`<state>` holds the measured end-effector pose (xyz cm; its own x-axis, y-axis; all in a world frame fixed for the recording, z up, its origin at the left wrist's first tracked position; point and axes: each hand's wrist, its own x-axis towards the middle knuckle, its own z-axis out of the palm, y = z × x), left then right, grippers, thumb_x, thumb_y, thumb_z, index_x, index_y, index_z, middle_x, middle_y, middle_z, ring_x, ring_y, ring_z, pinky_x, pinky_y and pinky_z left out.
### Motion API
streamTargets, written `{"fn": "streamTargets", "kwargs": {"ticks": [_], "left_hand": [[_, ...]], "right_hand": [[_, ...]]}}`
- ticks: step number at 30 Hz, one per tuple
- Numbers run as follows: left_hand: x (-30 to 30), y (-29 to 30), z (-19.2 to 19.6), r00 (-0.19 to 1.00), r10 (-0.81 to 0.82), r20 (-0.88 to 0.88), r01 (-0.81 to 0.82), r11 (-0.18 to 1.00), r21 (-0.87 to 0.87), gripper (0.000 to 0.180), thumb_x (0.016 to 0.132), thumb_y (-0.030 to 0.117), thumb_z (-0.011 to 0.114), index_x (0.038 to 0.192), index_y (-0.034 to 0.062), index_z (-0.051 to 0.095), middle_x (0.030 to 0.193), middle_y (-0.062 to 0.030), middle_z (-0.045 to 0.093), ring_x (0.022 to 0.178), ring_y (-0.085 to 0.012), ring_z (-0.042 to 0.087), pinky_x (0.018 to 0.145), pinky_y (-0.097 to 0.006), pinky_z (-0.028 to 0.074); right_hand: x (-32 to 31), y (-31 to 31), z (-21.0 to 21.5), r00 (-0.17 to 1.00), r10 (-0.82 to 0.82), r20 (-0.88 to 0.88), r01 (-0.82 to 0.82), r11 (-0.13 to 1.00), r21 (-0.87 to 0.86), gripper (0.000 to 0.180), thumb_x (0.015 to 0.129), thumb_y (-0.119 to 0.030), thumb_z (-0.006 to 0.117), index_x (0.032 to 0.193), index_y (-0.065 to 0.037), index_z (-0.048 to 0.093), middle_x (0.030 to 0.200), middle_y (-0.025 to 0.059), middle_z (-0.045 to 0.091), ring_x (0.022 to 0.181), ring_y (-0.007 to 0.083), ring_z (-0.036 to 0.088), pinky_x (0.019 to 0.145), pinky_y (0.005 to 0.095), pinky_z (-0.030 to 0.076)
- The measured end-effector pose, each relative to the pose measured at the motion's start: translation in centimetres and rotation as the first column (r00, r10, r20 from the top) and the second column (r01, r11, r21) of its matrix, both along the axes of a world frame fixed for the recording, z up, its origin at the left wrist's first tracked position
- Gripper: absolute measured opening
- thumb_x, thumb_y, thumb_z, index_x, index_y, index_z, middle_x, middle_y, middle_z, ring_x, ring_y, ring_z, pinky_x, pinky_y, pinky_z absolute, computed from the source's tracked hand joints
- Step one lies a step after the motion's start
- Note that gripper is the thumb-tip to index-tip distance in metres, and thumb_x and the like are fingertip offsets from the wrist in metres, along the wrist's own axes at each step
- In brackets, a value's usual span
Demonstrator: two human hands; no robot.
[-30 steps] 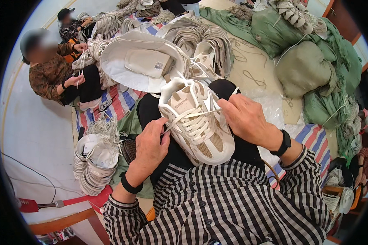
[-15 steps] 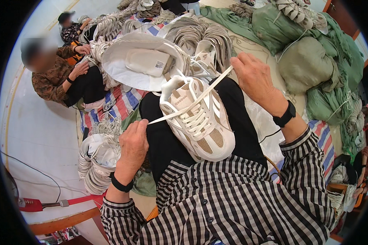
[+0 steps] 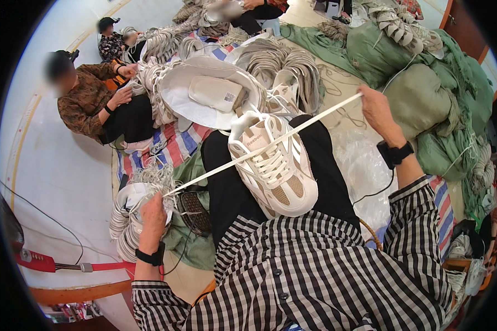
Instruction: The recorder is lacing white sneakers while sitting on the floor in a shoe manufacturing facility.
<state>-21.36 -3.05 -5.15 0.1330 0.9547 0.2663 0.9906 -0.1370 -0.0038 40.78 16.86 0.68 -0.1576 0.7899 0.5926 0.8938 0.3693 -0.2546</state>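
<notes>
A white and beige sneaker (image 3: 284, 185) lies on my lap, toe toward me, its lower eyelets laced. The off-white shoelace (image 3: 226, 172) runs taut in a slanting line across the shoe's tongue. Beside the left knee, my left hand (image 3: 153, 216) is closed on one end of the lace. My right hand (image 3: 376, 110), higher and out to the right, pinches the other end. Both hands are well apart from the shoe, and their fingertips show only in part.
Behind the shoe stands a white-lined open bag (image 3: 174, 91) holding a pale shoe part. Stacked shoe uppers (image 3: 301, 63) lie beyond it, with another bundle (image 3: 128, 234) at the left. Green sacks (image 3: 419, 91) fill the right. A co-worker (image 3: 88, 105) sits at far left.
My hands have moved apart, left hand down and left, right hand up and right. A longer stretch of lace now shows on each side of the shoe. The view has shifted slightly.
</notes>
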Motion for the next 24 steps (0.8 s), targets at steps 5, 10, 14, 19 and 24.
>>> {"fn": "streamTargets", "kwargs": {"ticks": [5,10,14,19,24], "left_hand": [[-5.5,-3.2,-1.5,0.990,0.130,0.058,-0.130,0.991,-0.007,0.004,0.088,0.000,0.051,0.091,0.0005,0.054,0.072,-0.0250,0.059,0.071,-0.0456,0.060,0.061,-0.052,0.043],[-8.4,-5.0,-3.4,0.985,0.168,0.026,-0.169,0.983,0.071,0.010,0.092,0.003,0.048,0.092,-0.0009,0.058,0.071,-0.0266,0.058,0.069,-0.0463,0.058,0.060,-0.053,0.042],[-9.9,-5.5,-3.9,0.962,0.265,0.073,-0.267,0.963,0.022,0.014,0.094,0.007,0.048,0.088,-0.0012,0.056,0.072,-0.0300,0.058,0.071,-0.0499,0.056,0.061,-0.057,0.040],[-10.9,-6.3,-4.1,0.954,0.284,0.095,-0.289,0.956,0.049,0.008,0.089,0.002,0.049,0.084,-0.0013,0.054,0.073,-0.0306,0.057,0.074,-0.0504,0.057,0.062,-0.055,0.041],[-12.3,-6.9,-5.2,0.962,0.263,0.078,-0.272,0.951,0.148,0.009,0.088,0.002,0.051,0.082,-0.0014,0.056,0.071,-0.0285,0.057,0.070,-0.0482,0.057,0.061,-0.054,0.041]], "right_hand": [[5.5,-1.6,0.2,0.990,-0.127,-0.068,0.125,0.992,-0.030,0.014,0.094,-0.005,0.046,0.098,-0.005,0.059,0.076,0.0257,0.061,0.077,0.0461,0.060,0.067,0.0535,0.045],[9.4,-3.6,-1.0,0.967,-0.248,-0.063,0.246,0.969,-0.040,0.013,0.093,-0.005,0.046,0.099,-0.005,0.058,0.077,0.0267,0.061,0.076,0.0476,0.060,0.068,0.0544,0.045],[12.4,-4.6,-3.1,0.915,-0.398,-0.058,0.399,0.917,-0.003,0.013,0.092,-0.006,0.047,0.098,-0.005,0.058,0.079,0.0269,0.063,0.079,0.0475,0.061,0.069,0.0543,0.046],[15.6,-7.2,-5.7,0.862,-0.496,-0.102,0.497,0.868,-0.016,0.015,0.089,-0.004,0.047,0.098,-0.004,0.058,0.078,0.0265,0.063,0.079,0.0472,0.062,0.069,0.0544,0.046],[17.7,-9.8,-7.7,0.802,-0.570,-0.180,0.570,0.820,-0.057,0.015,0.088,-0.003,0.046,0.096,-0.003,0.059,0.077,0.0268,0.062,0.078,0.0472,0.061,0.067,0.0536,0.045]]}}
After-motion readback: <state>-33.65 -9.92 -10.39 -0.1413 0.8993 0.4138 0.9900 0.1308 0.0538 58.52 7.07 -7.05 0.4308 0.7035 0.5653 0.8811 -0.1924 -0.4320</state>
